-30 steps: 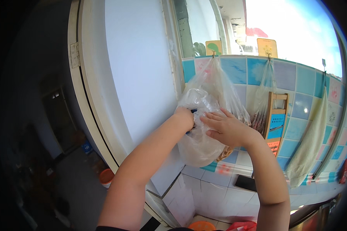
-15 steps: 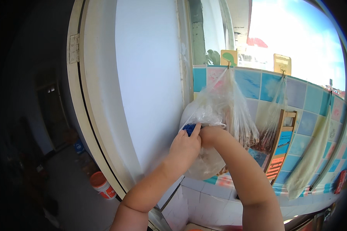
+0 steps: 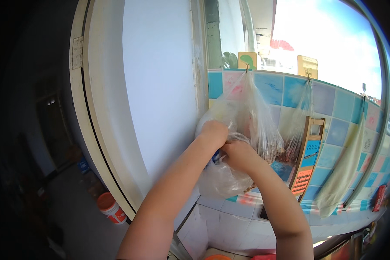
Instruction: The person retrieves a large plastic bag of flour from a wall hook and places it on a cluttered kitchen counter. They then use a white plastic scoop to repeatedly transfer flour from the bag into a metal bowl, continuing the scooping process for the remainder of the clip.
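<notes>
A clear plastic bag [image 3: 232, 180] hangs low against the tiled wall, with a crumpled middle. My left hand [image 3: 214, 132] is closed on its upper part, fingers curled away from view. Just to the right and slightly lower, my right hand [image 3: 238, 154] has its bent fingers gripping the gathered plastic, fingertips partly hidden. Something dark blue [image 3: 214, 157] shows beneath my left wrist, mostly covered. Beside my hands another clear bag [image 3: 264, 134], hung from a hook, holds a bundle of thin brownish sticks.
A wooden-framed grater [image 3: 307, 160] with blue and orange panels hangs to the right, near another hanging bag [image 3: 303, 117] and a pale cloth [image 3: 340, 169]. A white door panel [image 3: 160, 86] stands close on the left. Beyond it, a red-and-white bucket [image 3: 110, 207] sits on the floor.
My left hand has moved up, its extended finger now curled in. My right hand has drawn back out of the bag, so its knuckles show. The view has shifted slightly.
</notes>
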`<act>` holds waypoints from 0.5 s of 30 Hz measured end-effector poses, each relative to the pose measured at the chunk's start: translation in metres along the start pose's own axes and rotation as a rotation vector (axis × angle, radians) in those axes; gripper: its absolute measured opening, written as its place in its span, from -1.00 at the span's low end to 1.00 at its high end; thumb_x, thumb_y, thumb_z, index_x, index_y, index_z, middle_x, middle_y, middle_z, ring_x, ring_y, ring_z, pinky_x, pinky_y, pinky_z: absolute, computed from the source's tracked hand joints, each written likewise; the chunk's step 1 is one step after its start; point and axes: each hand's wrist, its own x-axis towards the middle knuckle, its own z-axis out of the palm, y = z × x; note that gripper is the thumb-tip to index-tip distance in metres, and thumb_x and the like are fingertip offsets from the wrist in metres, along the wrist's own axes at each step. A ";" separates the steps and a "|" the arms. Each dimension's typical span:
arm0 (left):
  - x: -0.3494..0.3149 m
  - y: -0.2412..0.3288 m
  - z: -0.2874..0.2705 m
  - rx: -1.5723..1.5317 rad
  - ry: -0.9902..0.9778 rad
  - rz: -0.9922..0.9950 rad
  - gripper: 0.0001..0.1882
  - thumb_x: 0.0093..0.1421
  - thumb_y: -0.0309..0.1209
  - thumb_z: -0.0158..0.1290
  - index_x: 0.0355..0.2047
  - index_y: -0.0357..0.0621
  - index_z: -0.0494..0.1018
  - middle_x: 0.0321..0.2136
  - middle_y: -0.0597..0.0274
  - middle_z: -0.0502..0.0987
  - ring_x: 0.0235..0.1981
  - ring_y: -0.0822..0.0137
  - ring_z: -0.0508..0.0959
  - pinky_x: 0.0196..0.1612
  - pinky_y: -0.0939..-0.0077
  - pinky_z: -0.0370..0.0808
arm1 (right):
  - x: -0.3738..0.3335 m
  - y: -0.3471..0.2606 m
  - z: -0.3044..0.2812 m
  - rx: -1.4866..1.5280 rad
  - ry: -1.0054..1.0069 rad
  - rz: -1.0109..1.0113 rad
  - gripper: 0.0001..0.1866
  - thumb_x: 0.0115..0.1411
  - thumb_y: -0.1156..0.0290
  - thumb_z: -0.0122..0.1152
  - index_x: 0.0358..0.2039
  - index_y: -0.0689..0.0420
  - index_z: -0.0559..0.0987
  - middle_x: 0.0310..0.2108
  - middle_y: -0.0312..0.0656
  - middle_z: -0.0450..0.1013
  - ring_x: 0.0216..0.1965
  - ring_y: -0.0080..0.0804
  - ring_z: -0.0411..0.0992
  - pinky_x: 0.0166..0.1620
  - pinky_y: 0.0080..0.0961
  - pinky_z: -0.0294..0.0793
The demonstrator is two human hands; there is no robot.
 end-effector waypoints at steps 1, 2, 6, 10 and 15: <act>0.005 0.002 -0.004 0.023 -0.052 0.019 -0.65 0.11 -0.46 -0.03 -0.06 -0.14 0.45 0.10 0.05 0.33 0.05 0.14 0.43 0.01 0.31 0.42 | -0.008 -0.001 -0.009 0.046 0.065 -0.074 -0.71 0.00 0.48 0.11 -0.21 0.21 0.55 -0.18 0.02 0.47 -0.10 -0.04 0.41 -0.05 -0.22 0.41; 0.009 0.004 -0.006 0.047 -0.104 0.034 -0.66 0.12 -0.44 -0.03 -0.07 -0.15 0.45 0.09 0.06 0.36 0.04 0.16 0.44 0.03 0.33 0.41 | -0.014 -0.004 -0.020 0.090 0.102 -0.112 -0.70 0.01 0.55 0.09 -0.19 0.20 0.54 -0.15 0.02 0.46 -0.09 -0.02 0.40 -0.06 -0.23 0.40; 0.030 0.014 -0.017 0.043 -0.186 0.094 -0.66 0.13 -0.45 -0.04 -0.06 -0.16 0.44 0.07 0.06 0.38 0.02 0.16 0.46 0.05 0.34 0.40 | -0.041 -0.012 -0.056 0.148 0.215 -0.060 -0.70 0.01 0.53 0.15 -0.18 0.19 0.51 -0.18 -0.03 0.45 -0.12 -0.03 0.40 -0.08 -0.26 0.41; 0.032 0.015 -0.017 0.005 -0.167 0.117 -0.64 0.12 -0.48 -0.06 -0.04 -0.16 0.42 0.06 0.04 0.38 0.03 0.15 0.45 0.05 0.34 0.39 | -0.066 -0.035 -0.092 0.368 0.210 0.112 -0.68 0.04 0.48 0.21 -0.15 0.18 0.46 -0.22 -0.04 0.44 -0.11 -0.04 0.40 -0.07 -0.27 0.40; 0.015 0.008 0.002 -0.104 -0.007 0.184 -0.62 0.11 -0.52 -0.08 -0.02 -0.16 0.40 0.05 0.02 0.38 0.03 0.14 0.44 0.06 0.35 0.38 | -0.058 -0.024 -0.100 0.325 -0.022 0.056 -0.62 0.10 0.30 0.23 -0.08 0.14 0.45 -0.20 -0.06 0.44 -0.20 -0.19 0.40 -0.10 -0.35 0.39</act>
